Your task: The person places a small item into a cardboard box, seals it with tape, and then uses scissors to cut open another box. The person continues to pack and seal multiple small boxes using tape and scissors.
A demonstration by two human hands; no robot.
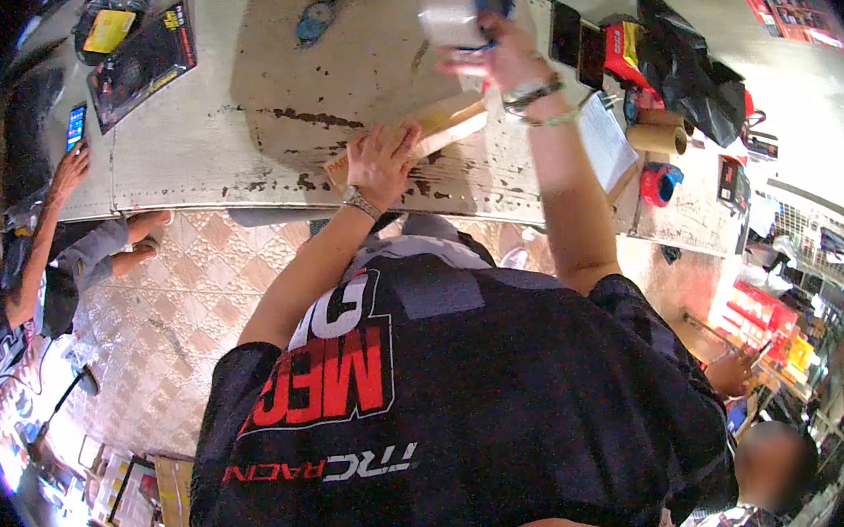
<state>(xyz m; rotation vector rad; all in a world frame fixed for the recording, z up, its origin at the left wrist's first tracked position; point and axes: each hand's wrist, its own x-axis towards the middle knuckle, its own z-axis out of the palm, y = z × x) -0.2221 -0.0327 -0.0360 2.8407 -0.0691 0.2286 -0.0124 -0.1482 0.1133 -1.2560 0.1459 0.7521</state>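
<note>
My right hand (510, 60) is raised at the upper middle, closed on a tape dispenser (460, 9) with a wide roll of clear or pale tape; it is slightly blurred. Lower and to the left, my left hand (381, 165) rests on a long, narrow cardboard box (455, 125) lying at a slant on the worn grey table (307, 93), fingers spread over its top. Part of the box is hidden by my hand.
At left, another person's hand (72, 159) holds a phone (77, 128); packaged items (144, 67) lie beyond. At right are black bags (686, 70), a cardboard tube (657, 139) and a blue-red tape roll (659, 184). Another person (733, 372) is at lower right.
</note>
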